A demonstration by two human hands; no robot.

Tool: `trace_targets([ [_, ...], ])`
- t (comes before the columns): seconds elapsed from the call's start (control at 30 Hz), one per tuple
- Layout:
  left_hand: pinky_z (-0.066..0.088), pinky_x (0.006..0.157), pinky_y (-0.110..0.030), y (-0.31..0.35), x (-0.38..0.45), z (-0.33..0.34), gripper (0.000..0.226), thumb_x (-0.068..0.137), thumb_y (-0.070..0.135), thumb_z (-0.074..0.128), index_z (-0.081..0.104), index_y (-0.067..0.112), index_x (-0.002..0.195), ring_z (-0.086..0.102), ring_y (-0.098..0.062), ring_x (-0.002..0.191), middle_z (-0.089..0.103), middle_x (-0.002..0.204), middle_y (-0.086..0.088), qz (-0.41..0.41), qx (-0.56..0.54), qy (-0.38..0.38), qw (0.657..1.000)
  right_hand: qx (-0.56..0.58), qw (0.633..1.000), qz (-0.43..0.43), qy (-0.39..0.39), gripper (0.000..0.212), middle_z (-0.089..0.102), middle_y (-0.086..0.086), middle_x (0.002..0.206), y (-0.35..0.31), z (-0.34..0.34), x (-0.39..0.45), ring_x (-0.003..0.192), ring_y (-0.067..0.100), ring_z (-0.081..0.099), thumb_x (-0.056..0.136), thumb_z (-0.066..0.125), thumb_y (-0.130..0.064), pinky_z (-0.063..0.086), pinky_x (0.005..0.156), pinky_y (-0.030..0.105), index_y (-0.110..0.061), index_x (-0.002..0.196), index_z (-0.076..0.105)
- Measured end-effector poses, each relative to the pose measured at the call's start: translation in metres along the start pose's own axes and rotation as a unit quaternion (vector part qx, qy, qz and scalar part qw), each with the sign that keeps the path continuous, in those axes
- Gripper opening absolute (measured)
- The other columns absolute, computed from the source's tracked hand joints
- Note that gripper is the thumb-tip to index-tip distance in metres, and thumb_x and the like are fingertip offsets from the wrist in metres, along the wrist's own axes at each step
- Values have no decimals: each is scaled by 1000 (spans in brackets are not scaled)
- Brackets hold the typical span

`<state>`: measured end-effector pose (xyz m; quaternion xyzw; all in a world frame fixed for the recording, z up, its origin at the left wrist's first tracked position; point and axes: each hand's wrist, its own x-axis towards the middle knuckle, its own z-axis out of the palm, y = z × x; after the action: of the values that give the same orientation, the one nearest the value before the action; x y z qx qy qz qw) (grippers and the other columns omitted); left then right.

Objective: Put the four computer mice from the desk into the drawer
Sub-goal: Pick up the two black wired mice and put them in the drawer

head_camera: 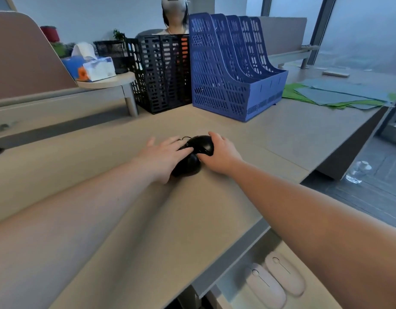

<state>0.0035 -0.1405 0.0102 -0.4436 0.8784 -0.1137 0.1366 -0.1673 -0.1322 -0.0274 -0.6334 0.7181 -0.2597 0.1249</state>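
Observation:
Two black computer mice lie close together in the middle of the desk (125, 197). My right hand (223, 156) grips the farther black mouse (202, 144), whose thin cable shows at its top. My left hand (163, 156) lies over the nearer black mouse (188, 165), fingers spread across it. Below the desk's front edge, the open drawer (226, 284) holds two white mice: one mouse (267, 288) on the left, the other mouse (286, 276) beside it on the right.
A blue file rack (232, 70) and a black mesh rack (163, 72) stand at the back of the desk. Green and grey folders (333, 94) lie far right. A tissue box (92, 68) sits on a small shelf at the left. A person sits behind the racks.

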Motion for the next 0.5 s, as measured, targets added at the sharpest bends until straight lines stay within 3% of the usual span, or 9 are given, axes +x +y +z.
trace_targets([
  [0.1, 27, 114, -43, -7, 15, -10, 86, 80, 19, 68, 17, 25, 149, 16, -18, 146, 21, 157, 3, 76, 49, -15, 996, -8, 1000, 2, -6, 74, 45, 15, 142, -2, 4, 12, 133, 34, 40, 84, 63, -38, 38, 108, 42, -13, 145, 29],
  [0.23, 49, 93, -45, -6, 34, -15, 75, 68, 24, 78, 40, 22, 133, 48, -26, 121, 45, 130, -3, 132, 81, -21, 988, -12, 1000, 16, 5, 60, 53, 14, 131, 2, 12, 15, 122, 33, 49, 81, 62, -36, 46, 96, 41, -12, 133, 43],
  [0.5, 54, 82, -47, 12, 14, -27, 80, 66, 26, 82, 37, 23, 132, 52, -28, 112, 47, 123, -3, 175, 126, -55, 975, -18, 1000, 9, -5, 60, 56, 14, 127, 10, 0, -10, 118, 32, 53, 78, 64, -35, 47, 95, 38, -10, 130, 47],
])
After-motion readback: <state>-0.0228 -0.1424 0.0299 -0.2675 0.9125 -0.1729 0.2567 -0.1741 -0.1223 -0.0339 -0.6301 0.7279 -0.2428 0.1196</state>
